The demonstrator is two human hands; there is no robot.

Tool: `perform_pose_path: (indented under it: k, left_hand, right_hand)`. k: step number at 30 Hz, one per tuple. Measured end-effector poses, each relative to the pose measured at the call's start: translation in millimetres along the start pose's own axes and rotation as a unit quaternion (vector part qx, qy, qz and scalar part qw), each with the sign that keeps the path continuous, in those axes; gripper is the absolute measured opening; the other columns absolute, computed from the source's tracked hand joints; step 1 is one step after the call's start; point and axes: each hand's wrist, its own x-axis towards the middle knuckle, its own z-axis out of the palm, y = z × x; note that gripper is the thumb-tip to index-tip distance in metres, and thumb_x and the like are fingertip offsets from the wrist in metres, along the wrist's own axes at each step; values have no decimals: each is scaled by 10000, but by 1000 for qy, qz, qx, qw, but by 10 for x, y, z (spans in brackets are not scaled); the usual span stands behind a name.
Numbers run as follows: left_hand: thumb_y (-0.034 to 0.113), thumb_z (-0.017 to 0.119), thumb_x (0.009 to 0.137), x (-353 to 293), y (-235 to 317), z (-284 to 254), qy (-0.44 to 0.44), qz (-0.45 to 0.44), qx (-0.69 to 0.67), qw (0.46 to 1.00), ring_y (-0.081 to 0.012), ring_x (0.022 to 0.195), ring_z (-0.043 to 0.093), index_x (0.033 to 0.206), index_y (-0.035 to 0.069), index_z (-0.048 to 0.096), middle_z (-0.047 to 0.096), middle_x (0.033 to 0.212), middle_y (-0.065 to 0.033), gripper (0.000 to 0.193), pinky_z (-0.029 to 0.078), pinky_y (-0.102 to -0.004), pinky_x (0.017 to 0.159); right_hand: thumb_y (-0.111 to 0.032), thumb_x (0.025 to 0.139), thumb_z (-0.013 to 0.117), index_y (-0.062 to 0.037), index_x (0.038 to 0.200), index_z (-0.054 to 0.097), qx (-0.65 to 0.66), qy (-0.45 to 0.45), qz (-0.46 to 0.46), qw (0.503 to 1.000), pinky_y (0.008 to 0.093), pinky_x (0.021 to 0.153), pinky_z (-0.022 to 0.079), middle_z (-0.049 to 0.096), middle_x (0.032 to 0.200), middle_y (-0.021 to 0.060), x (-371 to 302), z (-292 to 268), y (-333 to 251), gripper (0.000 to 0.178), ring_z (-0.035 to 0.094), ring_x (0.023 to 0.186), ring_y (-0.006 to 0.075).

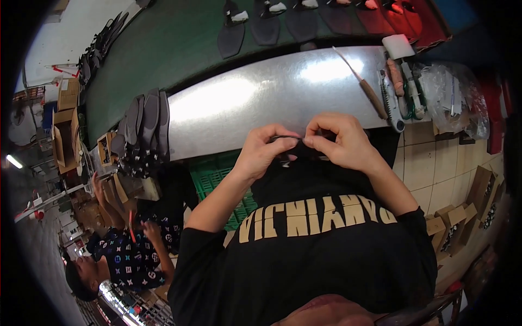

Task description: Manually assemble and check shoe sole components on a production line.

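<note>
We see both hands raised in front of a black shirt, meeting over the near edge of a shiny sheet-metal bench (244, 103). The left hand (263, 149) and right hand (340, 141) each pinch one end of a thin dark strip (288, 139), thumb against curled fingers; the strip spans the short gap between the two grips, roughly level. What it is made of we cannot tell. On the bench lie one wooden-handled knife (365, 87), its slim blade pointing away, and one white block (398, 46) just beyond a cluster of hand tools. A stack of flat dark insoles (145, 122) stands on edge at the bench's left end. Beyond, seven further sole pieces (266, 24) sit in a row on a green belt. A second person (128, 255) sits lower left.
</note>
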Motion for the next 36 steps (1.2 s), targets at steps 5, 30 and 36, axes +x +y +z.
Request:
perform_pose_path:
  k: [5,30,36]
  left_hand:
    - [145,637,907,30,-48,-294,119,63,-152,979,-213,952,667,1133,-6,617,655,1080,-118,273,605,-334,764]
    - [310,675,916,399,-326,170,19,-94,-540,836,-99,624,556,947,128,636,650,802,-17,188,292,-198,399]
    - [426,615,949,332,-253,240,92,-54,-479,871,-104,624,565,939,91,626,648,777,-39,335,330,-209,435]
  right_hand:
    - [-27,816,659,-11,1112,647,-207,412,-156,874,367,813,494,634,1050,160,178,-350,298,297,611,964,326]
    - [-30,963,517,15,1346,512,164,138,-39,976,221,600,437,573,753,21,-155,663,475,386,520,626,80]
    - [-132,1013,474,-35,1439,417,427,55,143,891,186,476,354,541,720,16,-189,496,373,440,442,546,41]
